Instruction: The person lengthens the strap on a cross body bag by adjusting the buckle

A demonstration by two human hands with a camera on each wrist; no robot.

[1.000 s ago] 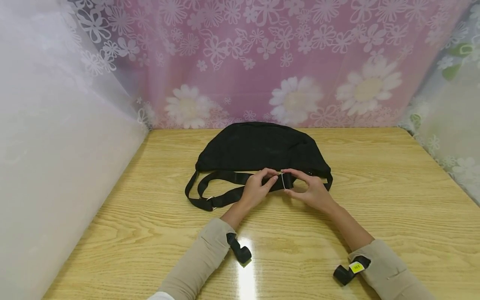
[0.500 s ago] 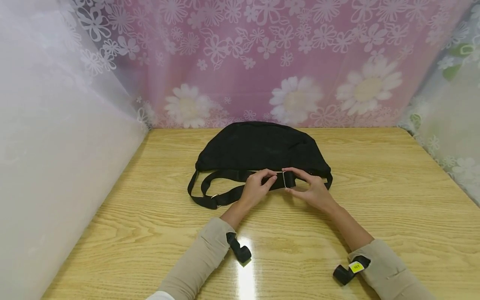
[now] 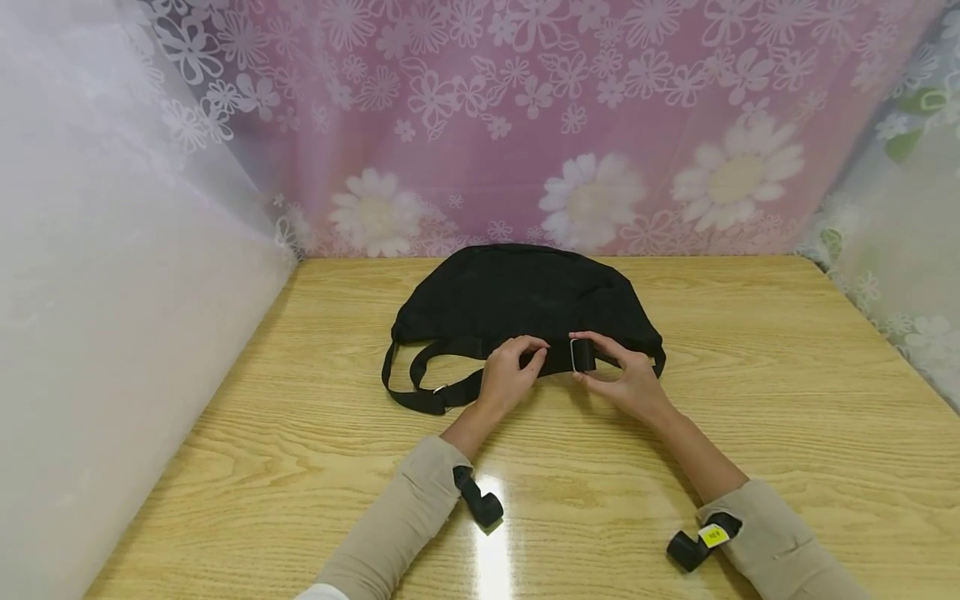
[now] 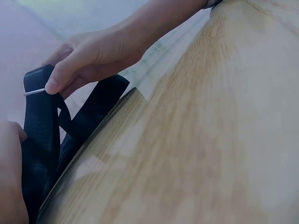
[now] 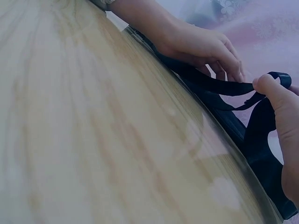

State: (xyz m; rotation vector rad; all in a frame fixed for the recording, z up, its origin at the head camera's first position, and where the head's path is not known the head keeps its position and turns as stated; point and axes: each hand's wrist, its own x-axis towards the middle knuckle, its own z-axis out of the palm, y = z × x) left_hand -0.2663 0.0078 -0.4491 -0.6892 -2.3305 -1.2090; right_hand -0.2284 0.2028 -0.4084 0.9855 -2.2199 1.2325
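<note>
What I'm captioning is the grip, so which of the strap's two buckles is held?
The buckle the right hand holds between thumb and finger; the other buckle, left of the left hand, is untouched.

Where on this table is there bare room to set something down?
The table is bare left of the strap, towards the left curtain, and right of the bag, towards the right curtain. Crowded: the bag's near side, with strap and buckle.

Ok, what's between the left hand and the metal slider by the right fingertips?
A run of black strap, nothing else visible. Head view shows it between left hand and metal slider; left wrist view agrees.
</note>
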